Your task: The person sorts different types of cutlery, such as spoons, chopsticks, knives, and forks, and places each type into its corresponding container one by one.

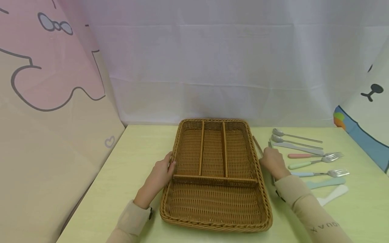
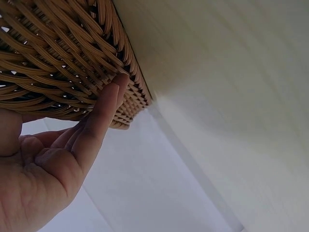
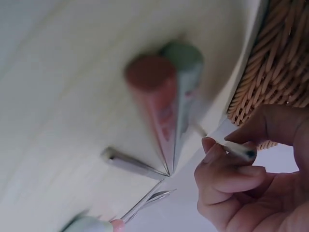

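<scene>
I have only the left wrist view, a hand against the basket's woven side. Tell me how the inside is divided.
Observer: The head view shows four compartments in the basket: three side by side at the far end, one wide one nearest the person.
Operator: Now report the right side.
Observer: The right hand holds a slender utensil just outside the basket's right wall; I can't tell what kind.

The brown wicker basket lies open side up on the table, divided into three long compartments at the far end and one wide compartment nearest. A slim brown stick, partly hidden by the right hand, slants just beside the basket's right wall.
</scene>
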Available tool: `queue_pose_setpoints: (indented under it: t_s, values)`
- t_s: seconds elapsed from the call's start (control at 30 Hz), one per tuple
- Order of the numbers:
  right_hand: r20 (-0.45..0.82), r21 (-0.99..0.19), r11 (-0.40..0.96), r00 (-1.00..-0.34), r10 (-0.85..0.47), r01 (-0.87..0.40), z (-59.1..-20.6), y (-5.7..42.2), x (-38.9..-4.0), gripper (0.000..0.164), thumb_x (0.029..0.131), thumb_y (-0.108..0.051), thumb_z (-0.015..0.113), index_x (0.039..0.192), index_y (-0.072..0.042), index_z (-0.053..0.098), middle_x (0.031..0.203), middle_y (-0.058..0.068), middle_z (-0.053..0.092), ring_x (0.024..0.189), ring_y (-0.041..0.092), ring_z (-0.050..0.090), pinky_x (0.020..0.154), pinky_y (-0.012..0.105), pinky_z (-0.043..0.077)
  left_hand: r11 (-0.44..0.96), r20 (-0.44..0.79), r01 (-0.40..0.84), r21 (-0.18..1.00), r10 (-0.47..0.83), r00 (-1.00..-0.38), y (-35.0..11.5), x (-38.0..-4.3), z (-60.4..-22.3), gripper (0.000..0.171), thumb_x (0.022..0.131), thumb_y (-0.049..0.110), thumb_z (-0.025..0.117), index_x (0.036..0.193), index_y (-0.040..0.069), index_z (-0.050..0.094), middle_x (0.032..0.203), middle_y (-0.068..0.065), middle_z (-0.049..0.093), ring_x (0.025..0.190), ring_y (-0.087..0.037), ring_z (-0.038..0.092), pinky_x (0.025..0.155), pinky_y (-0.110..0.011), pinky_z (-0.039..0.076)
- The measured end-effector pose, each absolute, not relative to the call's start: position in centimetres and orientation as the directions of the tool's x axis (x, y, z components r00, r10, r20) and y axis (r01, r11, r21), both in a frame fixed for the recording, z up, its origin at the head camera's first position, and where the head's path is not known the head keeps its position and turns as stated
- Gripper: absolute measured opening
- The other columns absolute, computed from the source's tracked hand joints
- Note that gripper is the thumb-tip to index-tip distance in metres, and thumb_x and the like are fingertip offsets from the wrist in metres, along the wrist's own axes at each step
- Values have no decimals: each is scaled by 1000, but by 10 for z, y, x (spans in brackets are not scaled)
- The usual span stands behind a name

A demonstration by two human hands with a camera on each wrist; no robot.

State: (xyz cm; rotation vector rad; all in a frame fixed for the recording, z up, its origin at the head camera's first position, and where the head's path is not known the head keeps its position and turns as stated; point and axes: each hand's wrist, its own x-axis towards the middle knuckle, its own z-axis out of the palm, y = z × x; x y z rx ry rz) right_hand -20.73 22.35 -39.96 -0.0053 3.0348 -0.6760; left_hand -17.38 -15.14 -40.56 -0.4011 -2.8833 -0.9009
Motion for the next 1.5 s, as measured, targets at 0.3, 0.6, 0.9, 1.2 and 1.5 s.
queue_pose_setpoints:
  t_s: [0.3, 0.6, 0.9, 1.2, 1.5]
  values:
    - [13, -473, 881, -1000, 13, 5, -392, 229, -205, 32, 70, 1, 44, 49, -16, 27, 45, -5, 20, 40, 8, 17, 36, 21, 20, 796, 164, 272, 541, 217, -962, -152, -174, -407, 48, 95, 13, 46, 135, -9, 31, 43, 3, 39, 33, -7, 31, 36, -24, 32]
    - [57, -477, 879, -998, 22, -7, -370, 219, -199, 30, 74, -2, 42, 51, -15, 29, 45, -5, 21, 41, 9, 16, 35, 23, 20, 795, 167, 280, 537, 225, -960, -152, -174, -407, 49, 95, 13, 46, 135, -10, 31, 43, 2, 40, 33, -7, 32, 36, -25, 33]
    - [147, -474, 874, -988, -37, -103, -355, 195, -190, 26, 77, 1, 44, 59, -11, 31, 47, -3, 24, 40, 9, 20, 36, 23, 22, 794, 157, 271, 545, 220, -963, -152, -175, -408, 49, 95, 13, 46, 136, -9, 30, 43, 2, 39, 33, -7, 31, 35, -24, 31]
    - [160, -408, 902, -984, -84, -144, -354, 174, -188, 14, 78, 0, 43, 66, -5, 37, 52, 2, 30, 42, 13, 27, 39, 27, 25, 790, 159, 271, 549, 220, -962, -152, -175, -408, 48, 95, 14, 45, 135, -10, 31, 43, 4, 37, 32, -6, 29, 34, -21, 28]
    - [67, -444, 885, -990, -122, -139, -357, 162, -191, 16, 78, 2, 48, 63, -4, 45, 50, 2, 36, 39, 12, 30, 35, 25, 27, 797, 168, 282, 534, 227, -959, -152, -175, -409, 48, 95, 13, 45, 135, -10, 31, 43, 3, 37, 33, -6, 29, 34, -21, 27]
